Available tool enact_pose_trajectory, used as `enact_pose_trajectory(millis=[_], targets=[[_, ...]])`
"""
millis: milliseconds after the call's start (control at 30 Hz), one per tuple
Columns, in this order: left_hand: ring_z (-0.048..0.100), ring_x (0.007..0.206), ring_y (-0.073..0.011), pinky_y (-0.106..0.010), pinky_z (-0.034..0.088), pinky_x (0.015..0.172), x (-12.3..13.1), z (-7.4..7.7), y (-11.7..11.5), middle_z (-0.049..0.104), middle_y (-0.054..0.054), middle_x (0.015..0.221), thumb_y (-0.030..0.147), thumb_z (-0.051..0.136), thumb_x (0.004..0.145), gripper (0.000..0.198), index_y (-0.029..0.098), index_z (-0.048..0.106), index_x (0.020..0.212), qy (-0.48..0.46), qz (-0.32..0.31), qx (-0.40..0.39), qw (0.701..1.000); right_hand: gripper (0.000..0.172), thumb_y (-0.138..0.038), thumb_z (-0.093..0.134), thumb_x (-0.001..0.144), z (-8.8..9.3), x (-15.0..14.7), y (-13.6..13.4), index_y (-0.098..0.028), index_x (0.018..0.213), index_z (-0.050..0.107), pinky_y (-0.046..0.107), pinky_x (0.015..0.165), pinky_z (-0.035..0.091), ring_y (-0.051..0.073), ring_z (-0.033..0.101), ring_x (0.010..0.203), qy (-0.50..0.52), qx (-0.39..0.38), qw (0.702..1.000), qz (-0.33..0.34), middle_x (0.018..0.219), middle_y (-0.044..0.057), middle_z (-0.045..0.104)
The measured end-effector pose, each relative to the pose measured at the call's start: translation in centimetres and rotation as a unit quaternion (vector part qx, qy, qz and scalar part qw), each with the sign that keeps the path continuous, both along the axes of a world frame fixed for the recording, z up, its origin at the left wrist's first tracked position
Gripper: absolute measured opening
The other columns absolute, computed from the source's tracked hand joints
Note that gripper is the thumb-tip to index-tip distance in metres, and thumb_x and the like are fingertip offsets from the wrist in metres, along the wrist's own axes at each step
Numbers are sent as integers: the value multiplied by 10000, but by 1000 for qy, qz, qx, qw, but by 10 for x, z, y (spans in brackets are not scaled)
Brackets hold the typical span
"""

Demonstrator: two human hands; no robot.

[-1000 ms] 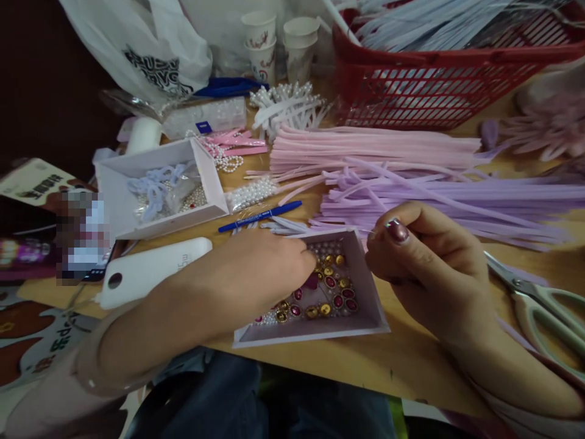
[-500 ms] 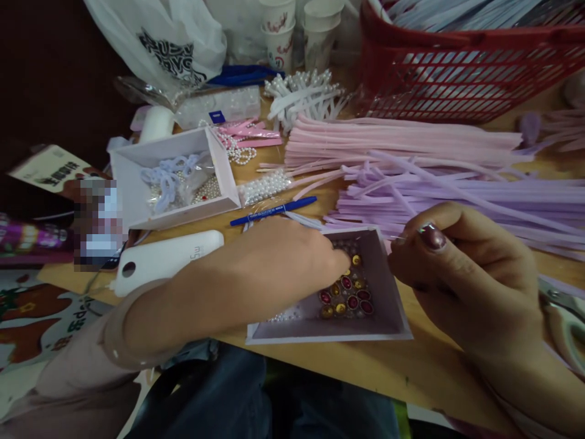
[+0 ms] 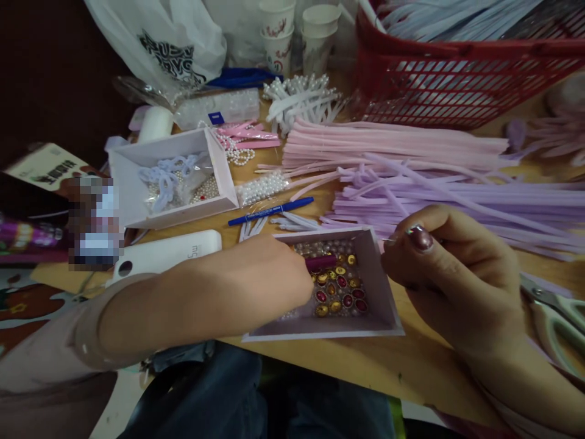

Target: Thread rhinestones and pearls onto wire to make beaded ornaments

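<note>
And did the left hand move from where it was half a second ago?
Yes, the left hand shifted left, farther from the bead box's right wall.

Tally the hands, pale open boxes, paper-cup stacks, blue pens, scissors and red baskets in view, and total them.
Hands: 2 (left hand, right hand)
Pale open boxes: 2 (near box, far box)
Paper-cup stacks: 2 (left stack, right stack)
Blue pen: 1
Scissors: 1 pair
Red basket: 1
Total: 9
</note>
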State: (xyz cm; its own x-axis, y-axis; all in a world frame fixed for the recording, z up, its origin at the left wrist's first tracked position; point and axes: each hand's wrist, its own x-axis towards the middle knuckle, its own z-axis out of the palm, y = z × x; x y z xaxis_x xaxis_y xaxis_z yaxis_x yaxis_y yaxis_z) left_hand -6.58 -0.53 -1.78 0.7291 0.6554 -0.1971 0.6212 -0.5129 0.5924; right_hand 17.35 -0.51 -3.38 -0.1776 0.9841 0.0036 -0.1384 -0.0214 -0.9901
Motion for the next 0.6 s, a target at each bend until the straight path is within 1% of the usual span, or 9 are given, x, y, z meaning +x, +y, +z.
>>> enact_pose_trajectory(millis=[67, 167, 233, 300, 367, 433, 467, 533, 600], targets=[[472, 458, -146, -315, 316, 563, 3, 5, 4, 549, 25, 489, 95, 584, 767, 243, 226, 626, 566, 25, -46, -8, 999, 154, -370, 705, 897, -1, 0, 0, -242, 822, 664, 269, 445, 258, 102, 370, 484, 7, 3, 1000, 9, 603, -37, 547], [461, 470, -141, -325, 242, 512, 10, 23, 10, 600, 8, 557, 51, 559, 765, 225, 201, 622, 609, 110, -106, -5, 988, 150, -358, 687, 915, -1, -2, -1, -234, 836, 661, 256, 442, 286, 93, 393, 482, 19, 11, 999, 25, 611, -39, 566], [509, 530, -154, -315, 243, 512, 13, 35, 12, 642, -8, 634, 108, 560, 828, 192, 193, 622, 668, 156, -110, -33, 981, 134, -341, 671, 930, 0, -4, -3, -233, 852, 655, 243, 441, 309, 86, 421, 490, 23, 21, 999, 33, 647, -36, 592], [525, 583, -155, -301, 261, 529, 13, 45, 11, 645, -9, 702, 187, 531, 902, 179, 195, 613, 743, 133, -73, -47, 987, 116, -324, 641, 951, 1, -6, -5, -239, 873, 641, 232, 430, 316, 86, 435, 495, 15, 42, 998, 39, 657, -36, 581], [528, 629, -148, -286, 292, 554, 12, 49, 8, 631, -1, 763, 227, 498, 943, 151, 201, 585, 822, 70, 0, -62, 996, 88, -296, 599, 975, 3, -6, -8, -245, 910, 627, 228, 420, 315, 90, 435, 495, -17, 77, 996, 53, 654, -37, 549], [529, 664, -136, -270, 336, 589, 11, 47, 2, 605, 14, 796, 232, 468, 965, 107, 207, 528, 880, -17, 85, -102, 991, 58, -240, 568, 986, 6, -6, -11, -247, 951, 613, 225, 435, 336, 93, 455, 517, -73, 125, 987, 73, 681, -34, 548], [532, 670, -127, -262, 364, 614, 11, 45, -2, 587, 25, 788, 255, 433, 991, 112, 213, 496, 908, -80, 125, -134, 980, 65, -207, 558, 983, 7, -6, -13, -246, 966, 607, 222, 452, 353, 93, 472, 536, -100, 152, 979, 86, 703, -31, 563], [534, 674, -110, -252, 412, 655, 14, 39, -7, 549, 45, 767, 348, 362, 1038, 185, 222, 446, 932, -191, 177, -222, 939, 94, -160, 553, 970, 9, -7, -15, -241, 979, 600, 215, 490, 385, 93, 509, 576, -148, 203, 962, 107, 734, -28, 597], [525, 671, -101, -247, 434, 660, 18, 33, -11, 533, 45, 771, 385, 336, 1048, 227, 215, 443, 943, -260, 193, -309, 894, 97, -143, 553, 959, 9, -8, -15, -229, 973, 595, 211, 521, 407, 92, 534, 598, -171, 237, 949, 115, 741, -27, 625]])
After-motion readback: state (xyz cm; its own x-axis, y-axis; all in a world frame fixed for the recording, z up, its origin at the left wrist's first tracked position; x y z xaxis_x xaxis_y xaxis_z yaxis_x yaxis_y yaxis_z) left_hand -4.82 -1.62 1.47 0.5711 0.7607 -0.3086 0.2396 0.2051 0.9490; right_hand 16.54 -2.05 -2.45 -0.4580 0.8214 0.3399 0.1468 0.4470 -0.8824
